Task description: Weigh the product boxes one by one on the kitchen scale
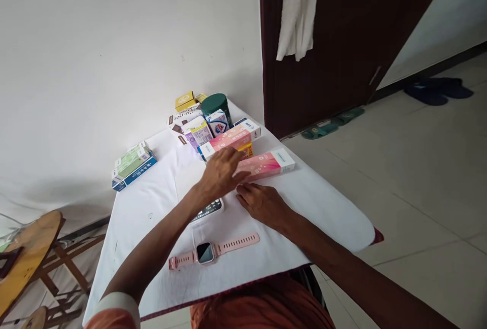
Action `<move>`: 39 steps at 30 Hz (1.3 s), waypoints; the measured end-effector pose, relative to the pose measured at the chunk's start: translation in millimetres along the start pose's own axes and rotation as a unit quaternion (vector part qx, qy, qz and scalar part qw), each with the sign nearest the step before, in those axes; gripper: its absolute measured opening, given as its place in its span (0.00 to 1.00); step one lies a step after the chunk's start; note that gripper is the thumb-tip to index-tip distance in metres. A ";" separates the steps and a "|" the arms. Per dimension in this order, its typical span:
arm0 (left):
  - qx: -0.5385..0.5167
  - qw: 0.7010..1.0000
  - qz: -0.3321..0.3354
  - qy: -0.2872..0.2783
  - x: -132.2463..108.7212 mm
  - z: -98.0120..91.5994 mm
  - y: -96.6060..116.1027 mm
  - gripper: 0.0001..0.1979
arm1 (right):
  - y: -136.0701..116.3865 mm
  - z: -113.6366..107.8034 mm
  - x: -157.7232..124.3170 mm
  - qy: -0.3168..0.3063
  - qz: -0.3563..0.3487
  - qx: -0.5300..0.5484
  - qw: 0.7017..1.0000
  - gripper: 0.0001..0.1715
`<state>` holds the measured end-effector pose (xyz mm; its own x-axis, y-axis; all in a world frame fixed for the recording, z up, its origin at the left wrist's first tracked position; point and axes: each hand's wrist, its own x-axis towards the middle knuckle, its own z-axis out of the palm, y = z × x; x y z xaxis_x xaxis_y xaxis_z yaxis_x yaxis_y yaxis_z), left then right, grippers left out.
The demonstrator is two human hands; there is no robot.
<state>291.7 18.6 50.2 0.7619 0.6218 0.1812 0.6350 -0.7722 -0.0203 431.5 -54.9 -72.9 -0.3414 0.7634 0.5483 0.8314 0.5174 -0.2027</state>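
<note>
A long pink and white carton [266, 164] lies on the white-covered table, its near left end beside both hands. My left hand [221, 172] hangs over that end with fingers apart, partly hiding it. Just below, my right hand [264, 206] has its fingers bent together close to the carton's end; what they pinch, if anything, is hidden. Behind my left hand a similar pink carton [233, 139] rests across other boxes. Under my left forearm a white kitchen scale [190, 182] with a dark button panel is partly covered. Nearer me lies a pink-strapped smartwatch [205, 253].
At the back stand a green-lidded tub [215, 104], a yellow box [184, 100] and several small packages. Green and blue boxes [133, 164] are stacked by the wall. A wooden stool [34, 248] is at left. Slippers [433, 90] lie on the floor near a dark door [342, 29].
</note>
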 end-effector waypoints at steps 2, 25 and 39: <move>0.032 0.998 -0.003 -0.055 4.8 10.7 13.8 0.21 | -0.9 0.2 -0.5 0.010 -0.012 0.000 1.000 0.11; -0.002 0.988 -0.126 0.092 -106.5 -71.2 -30.9 0.21 | -5.5 -15.0 1.4 -0.081 0.023 0.006 0.996 0.15; -0.091 0.972 -0.211 -0.042 -159.5 -42.4 -71.8 0.34 | -1.9 -7.5 -3.6 -0.036 0.020 0.027 0.999 0.16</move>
<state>119.1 -30.6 64.4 0.4504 0.8912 0.0535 0.8666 -0.4508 0.2141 434.4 -61.6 -68.3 -0.3411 0.8081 0.4803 0.8201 0.5055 -0.2682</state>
